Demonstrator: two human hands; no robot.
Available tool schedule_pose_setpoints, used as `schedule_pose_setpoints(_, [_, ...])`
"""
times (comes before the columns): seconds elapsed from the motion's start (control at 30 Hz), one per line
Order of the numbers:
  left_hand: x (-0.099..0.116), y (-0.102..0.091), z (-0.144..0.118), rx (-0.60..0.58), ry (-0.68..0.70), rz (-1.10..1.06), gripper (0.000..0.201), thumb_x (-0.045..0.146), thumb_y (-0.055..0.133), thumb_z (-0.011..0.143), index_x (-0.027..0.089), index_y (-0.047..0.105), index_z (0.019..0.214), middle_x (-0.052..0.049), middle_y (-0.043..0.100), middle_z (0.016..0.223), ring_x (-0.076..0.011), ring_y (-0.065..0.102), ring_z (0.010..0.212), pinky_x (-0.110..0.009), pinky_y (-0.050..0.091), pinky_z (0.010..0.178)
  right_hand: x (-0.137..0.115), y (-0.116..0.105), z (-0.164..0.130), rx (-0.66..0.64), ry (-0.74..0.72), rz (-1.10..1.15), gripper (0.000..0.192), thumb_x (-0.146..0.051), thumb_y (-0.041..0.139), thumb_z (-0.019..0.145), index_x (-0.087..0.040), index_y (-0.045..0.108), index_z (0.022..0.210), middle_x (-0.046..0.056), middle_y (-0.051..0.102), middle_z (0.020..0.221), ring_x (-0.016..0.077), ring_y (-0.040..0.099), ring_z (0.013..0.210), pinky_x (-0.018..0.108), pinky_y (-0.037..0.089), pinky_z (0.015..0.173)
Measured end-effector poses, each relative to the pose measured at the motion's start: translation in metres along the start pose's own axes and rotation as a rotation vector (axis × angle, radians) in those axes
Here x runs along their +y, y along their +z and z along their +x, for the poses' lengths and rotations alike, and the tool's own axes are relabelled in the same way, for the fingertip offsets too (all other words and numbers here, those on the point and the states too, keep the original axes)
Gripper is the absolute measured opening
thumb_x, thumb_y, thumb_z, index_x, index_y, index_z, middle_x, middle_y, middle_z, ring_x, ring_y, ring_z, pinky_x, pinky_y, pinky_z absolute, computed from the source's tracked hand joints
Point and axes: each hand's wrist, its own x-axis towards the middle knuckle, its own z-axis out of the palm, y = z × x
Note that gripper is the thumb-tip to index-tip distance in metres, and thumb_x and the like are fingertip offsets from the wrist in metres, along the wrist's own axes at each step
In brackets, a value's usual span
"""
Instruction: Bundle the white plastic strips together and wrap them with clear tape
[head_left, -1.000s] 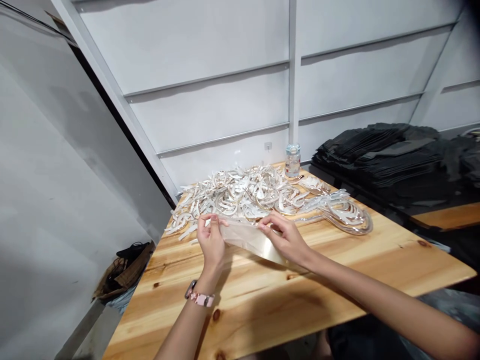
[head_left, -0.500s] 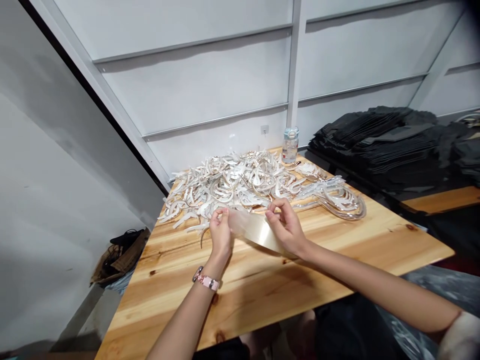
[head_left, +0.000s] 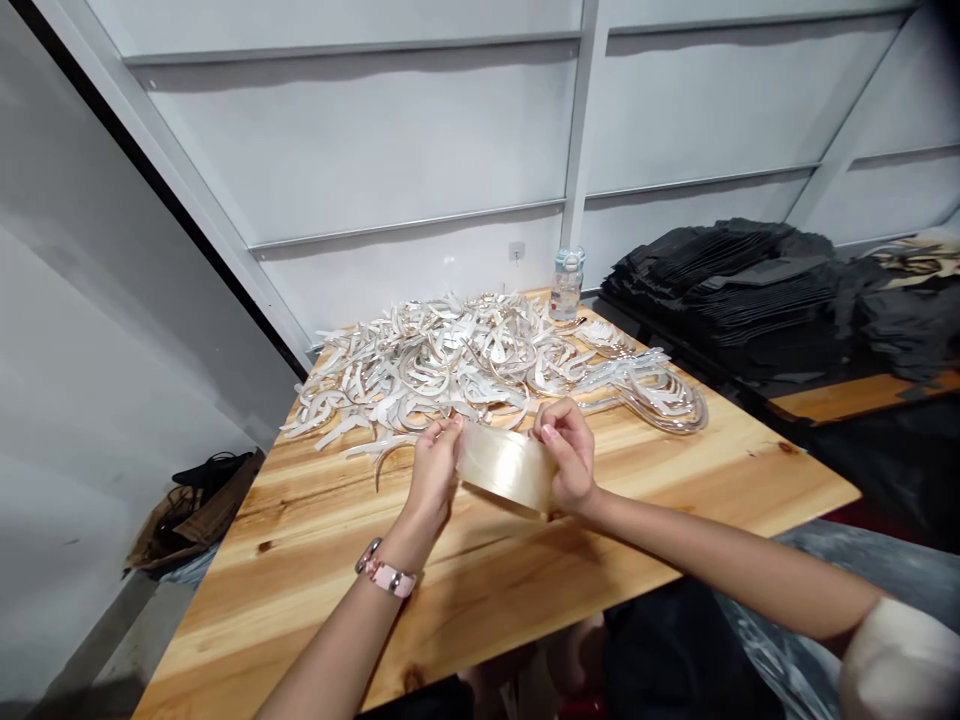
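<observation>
Between my two hands, above the front half of the wooden table (head_left: 315, 560), is a wide, shiny, see-through roll of clear tape (head_left: 504, 468), its curved face toward me. My left hand (head_left: 435, 462) pinches its left edge between thumb and fingers. On the other side, my right hand (head_left: 568, 455) has its fingers curled in at the right end, the thumb near the upper edge. Just beyond my hands lies a big loose pile of curved white and clear strips (head_left: 450, 360). A bundle of clear looped strips (head_left: 664, 395) rests at the pile's right.
A clear water bottle (head_left: 567, 285) with a light blue lid stands at the table's back edge by the panelled wall (head_left: 390, 140). To the right are stacks of dark flat sheets (head_left: 720, 285) on another surface. An open cardboard box (head_left: 187, 510) sits low at the left.
The tape has turned and now shows a broader, rounder face between my hands. My right hand has shifted slightly, with its fingers more curled. The view has swung a little to the right.
</observation>
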Motion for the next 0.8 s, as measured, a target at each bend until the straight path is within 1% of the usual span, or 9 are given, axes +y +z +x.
schedule_pose_setpoints(0.17, [-0.002, -0.003, 0.005, -0.024, -0.074, -0.007, 0.029, 0.038, 0.077, 0.066, 0.014, 0.063, 0.075, 0.002, 0.061, 0.065, -0.0086, 0.052, 0.055, -0.020, 0.037, 0.053, 0.002, -0.004, -0.002, -0.020, 0.004, -0.034, 0.016, -0.028, 0.051, 0.091, -0.022, 0.046, 0.077, -0.003, 0.038, 0.069, 0.0150, 0.035, 0.061, 0.030, 0.028, 0.059])
schedule_pose_setpoints(0.3, [0.002, -0.003, 0.006, -0.042, -0.110, -0.051, 0.027, 0.033, 0.079, 0.064, 0.014, 0.063, 0.072, 0.003, 0.060, 0.063, -0.0080, 0.051, 0.053, -0.020, 0.037, 0.052, 0.000, -0.005, -0.007, -0.048, 0.015, -0.037, 0.019, -0.028, 0.053, 0.090, -0.022, 0.045, 0.073, -0.003, 0.038, 0.067, 0.0150, 0.035, 0.060, 0.029, 0.028, 0.059])
schedule_pose_setpoints(0.4, [0.005, -0.002, 0.007, -0.017, -0.104, -0.088, 0.026, 0.030, 0.079, 0.063, 0.015, 0.062, 0.075, 0.004, 0.060, 0.066, -0.0072, 0.052, 0.054, -0.019, 0.038, 0.052, -0.002, -0.004, -0.009, -0.059, 0.045, -0.030, 0.020, -0.028, 0.054, 0.089, -0.022, 0.045, 0.073, -0.003, 0.038, 0.067, 0.0148, 0.035, 0.061, 0.028, 0.029, 0.058])
schedule_pose_setpoints(0.5, [0.007, -0.004, 0.009, 0.009, -0.105, -0.092, 0.028, 0.031, 0.080, 0.063, 0.016, 0.063, 0.079, 0.004, 0.061, 0.070, -0.0074, 0.053, 0.057, -0.019, 0.040, 0.053, -0.003, -0.002, -0.012, -0.045, 0.100, -0.014, 0.015, -0.027, 0.052, 0.090, -0.023, 0.044, 0.078, -0.003, 0.037, 0.070, 0.0146, 0.034, 0.062, 0.027, 0.029, 0.058])
schedule_pose_setpoints(0.6, [0.011, -0.009, 0.011, -0.030, -0.162, -0.027, 0.030, 0.034, 0.080, 0.064, 0.015, 0.064, 0.080, 0.002, 0.062, 0.070, -0.0086, 0.054, 0.057, -0.019, 0.041, 0.051, -0.003, 0.002, -0.015, -0.032, 0.256, 0.039, 0.014, -0.032, 0.052, 0.089, -0.024, 0.044, 0.081, -0.003, 0.038, 0.072, 0.0148, 0.035, 0.064, 0.026, 0.031, 0.059])
schedule_pose_setpoints(0.73, [0.021, -0.014, 0.011, -0.104, -0.171, 0.033, 0.031, 0.041, 0.078, 0.068, 0.015, 0.063, 0.075, 0.001, 0.060, 0.065, -0.0088, 0.053, 0.053, -0.019, 0.039, 0.049, -0.005, 0.009, -0.020, -0.010, 0.515, 0.154, 0.027, -0.045, 0.054, 0.087, -0.023, 0.044, 0.075, -0.004, 0.041, 0.069, 0.0148, 0.037, 0.063, 0.026, 0.034, 0.060])
schedule_pose_setpoints(0.8, [0.026, -0.014, 0.010, -0.119, -0.163, 0.049, 0.032, 0.043, 0.079, 0.067, 0.015, 0.062, 0.071, 0.001, 0.059, 0.063, -0.0091, 0.052, 0.052, -0.020, 0.039, 0.049, -0.011, 0.013, -0.018, -0.050, 0.692, 0.233, 0.032, -0.051, 0.053, 0.087, -0.022, 0.049, 0.073, -0.003, 0.047, 0.067, 0.0153, 0.044, 0.063, 0.026, 0.038, 0.064])
